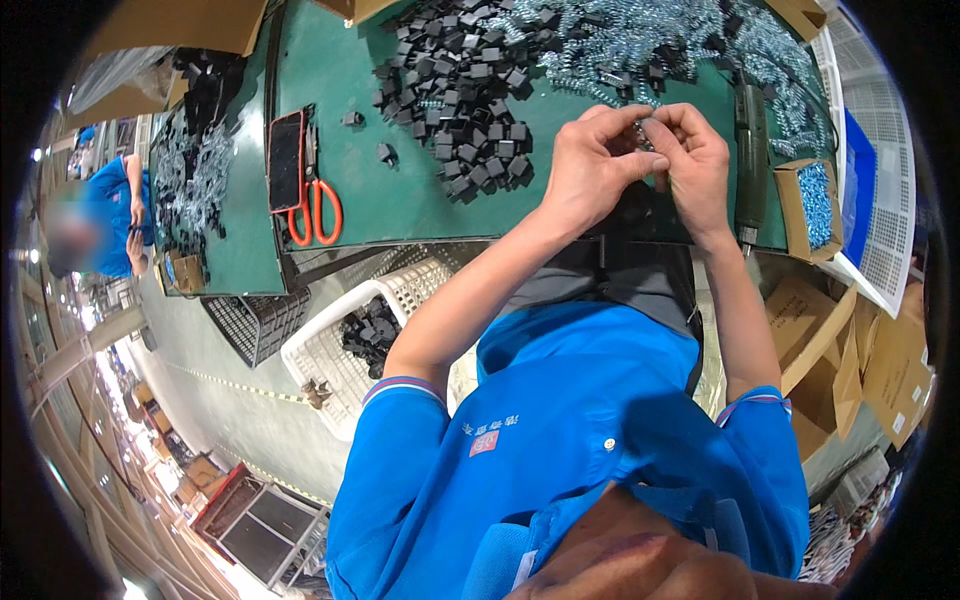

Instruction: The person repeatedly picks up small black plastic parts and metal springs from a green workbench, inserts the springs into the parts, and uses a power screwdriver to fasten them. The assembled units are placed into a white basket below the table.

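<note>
Along the top of the view, a green table [400, 215] is covered with loose parts. Below its front edge, a white plastic basket [420, 288] is partly filled with black pieces. Toward the table's upper right, a wide heap of silvery-blue coiled parts [640, 45] is spread, and just left of it a large pile of black blocks [470, 110] is heaped. Over the table's front edge, the left grip [590, 165] and the right grip [697, 165] are brought together, both pinched on one small part. To their right, a dark green cylindrical tool [750, 160] is laid, and beside it a small cardboard box [792, 205] is filled with tiny blue pieces. Farther left, orange-handled scissors [335, 215] are placed next to a dark-screened phone [287, 160]. Between all the fingertips, the small part [642, 130] is held, mostly hidden; its exact shape cannot be told.
</note>
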{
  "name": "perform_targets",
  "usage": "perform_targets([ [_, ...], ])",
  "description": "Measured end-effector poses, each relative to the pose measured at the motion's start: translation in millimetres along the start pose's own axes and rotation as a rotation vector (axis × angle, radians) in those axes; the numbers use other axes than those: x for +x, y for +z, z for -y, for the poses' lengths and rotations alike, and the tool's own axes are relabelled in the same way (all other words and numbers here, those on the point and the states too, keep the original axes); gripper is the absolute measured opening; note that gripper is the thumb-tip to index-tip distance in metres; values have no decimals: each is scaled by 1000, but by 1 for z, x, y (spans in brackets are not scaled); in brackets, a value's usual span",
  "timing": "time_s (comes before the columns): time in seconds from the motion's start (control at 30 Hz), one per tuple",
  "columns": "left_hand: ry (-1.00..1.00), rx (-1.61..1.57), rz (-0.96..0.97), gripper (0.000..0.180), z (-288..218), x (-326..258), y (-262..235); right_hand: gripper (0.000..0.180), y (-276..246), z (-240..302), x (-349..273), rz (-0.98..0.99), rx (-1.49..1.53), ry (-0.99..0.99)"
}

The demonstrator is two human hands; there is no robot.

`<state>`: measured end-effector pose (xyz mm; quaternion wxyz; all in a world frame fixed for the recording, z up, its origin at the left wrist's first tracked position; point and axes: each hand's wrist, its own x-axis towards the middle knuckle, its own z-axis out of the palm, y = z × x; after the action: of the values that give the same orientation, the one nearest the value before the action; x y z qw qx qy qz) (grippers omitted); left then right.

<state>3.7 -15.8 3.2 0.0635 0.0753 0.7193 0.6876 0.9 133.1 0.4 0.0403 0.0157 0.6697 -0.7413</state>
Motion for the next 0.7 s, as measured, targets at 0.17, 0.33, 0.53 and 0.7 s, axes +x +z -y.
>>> perform_targets([
  [0.17, -339, -367, 94, 51, -2, 2, -4, 11, -13, 4, 2, 159, 10, 42],
  [0.33, -377, -406, 9, 55, 4, 2, 2, 15, -8, 1, 0, 19, -529, -430],
  [0.53, -232, -198, -43, 51, -4, 7, -4, 22, 0, 11, -8, -120, -742, -402],
  [0.7, -203, 47, -14, 41, -11, 9, -21, 23, -15, -3, 4, -109, -656, -316],
])
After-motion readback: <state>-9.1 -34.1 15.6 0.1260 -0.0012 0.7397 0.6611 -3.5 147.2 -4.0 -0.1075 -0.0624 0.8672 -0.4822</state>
